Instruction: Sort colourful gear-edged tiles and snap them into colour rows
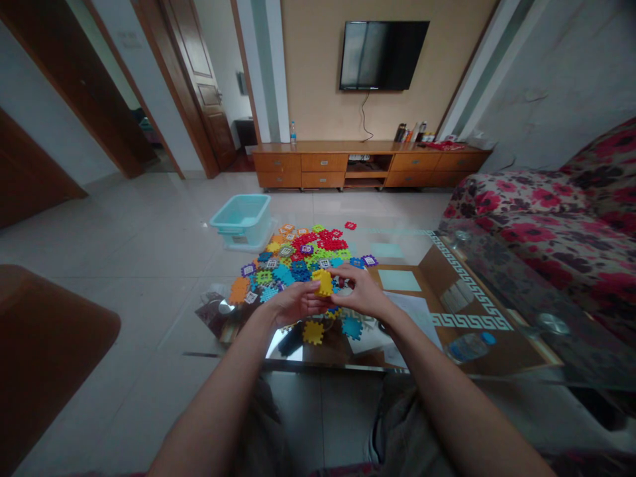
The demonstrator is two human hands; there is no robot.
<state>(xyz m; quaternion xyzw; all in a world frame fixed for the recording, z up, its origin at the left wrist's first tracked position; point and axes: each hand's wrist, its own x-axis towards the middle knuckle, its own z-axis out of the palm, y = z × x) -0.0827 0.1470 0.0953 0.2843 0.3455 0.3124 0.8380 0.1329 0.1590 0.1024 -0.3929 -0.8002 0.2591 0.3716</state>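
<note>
Fingers and thumb of the left hand [297, 302] are closed on a yellow block [324, 283], held up above the near part of a glass table [470, 321]. Its palm is turned inward and the wrist bends toward the right. Opposite, the right hand [362, 289] arches with thumb and forefinger spread about the block's right side; whether those tips press on it, I cannot tell. Both forearms slant inward from the lower corners, bringing the hands close together over the person's knees. Just below the hands lie a flat yellow piece [313, 332] and, to its right, a blue piece [352, 327]. Behind the block spreads a pile of colourful pieces [299, 269]. Farther back, left of the pile, is a pale blue tub [244, 234]; against the wall runs a wooden cabinet [323, 162] beneath a television [383, 56].
</note>
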